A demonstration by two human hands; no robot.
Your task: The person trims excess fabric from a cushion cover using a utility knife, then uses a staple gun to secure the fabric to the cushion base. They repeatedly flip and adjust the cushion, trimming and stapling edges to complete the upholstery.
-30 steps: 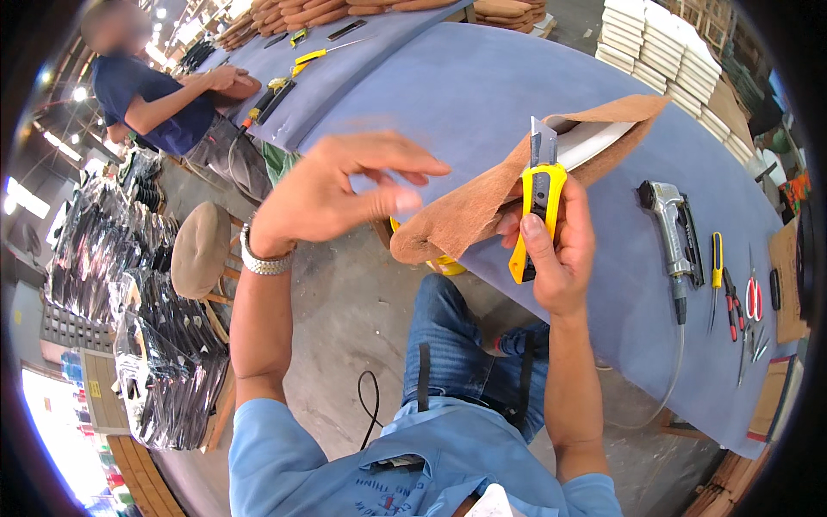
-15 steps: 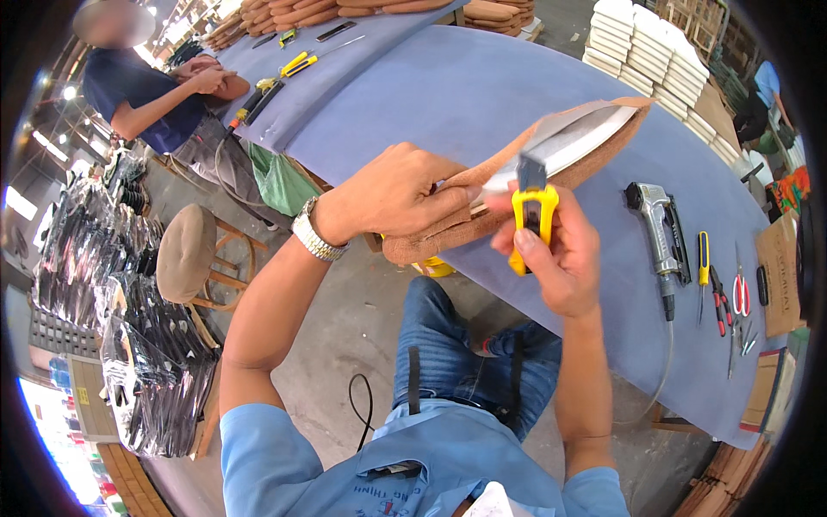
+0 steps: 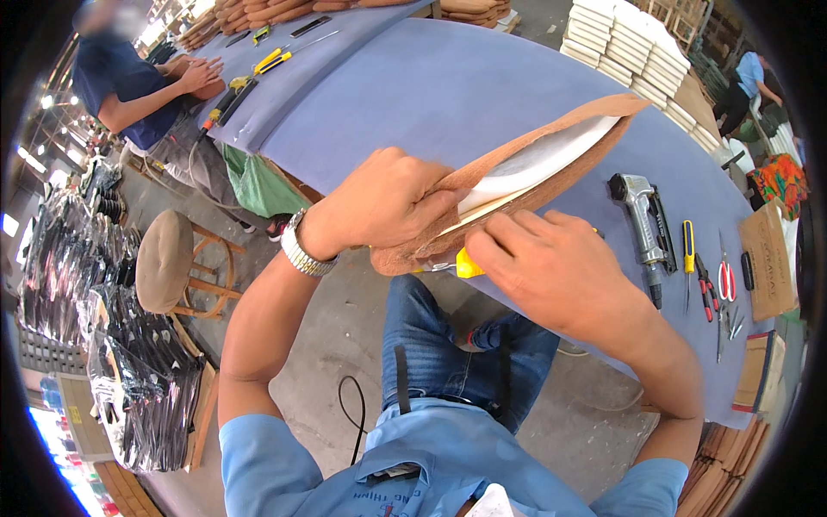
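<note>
A long brown fabric-covered pad (image 3: 590,159) lies tilted over the near edge of the blue-grey table, its cover gaping open along a slit that shows white filling (image 3: 508,183). My left hand (image 3: 379,205) is closed on the pad's near left end, pinching the cover's edge. In my right hand (image 3: 551,271) is a yellow utility knife (image 3: 469,264), mostly hidden by the fingers. It points left, low against the pad's near side, below my left hand. Whether its blade touches the fabric I cannot tell.
To the right on the table (image 3: 388,95) lie a staple gun (image 3: 636,215), a yellow screwdriver (image 3: 688,246), pliers (image 3: 706,289) and red-handled scissors (image 3: 726,280). A person (image 3: 129,90) works at the far left. A round stool (image 3: 168,261) stands left, near plastic-wrapped stacks (image 3: 138,370).
My right hand has turned over and brought the knife from above the pad down and left to its near side. My left hand keeps its grip. The view has shifted slightly.
</note>
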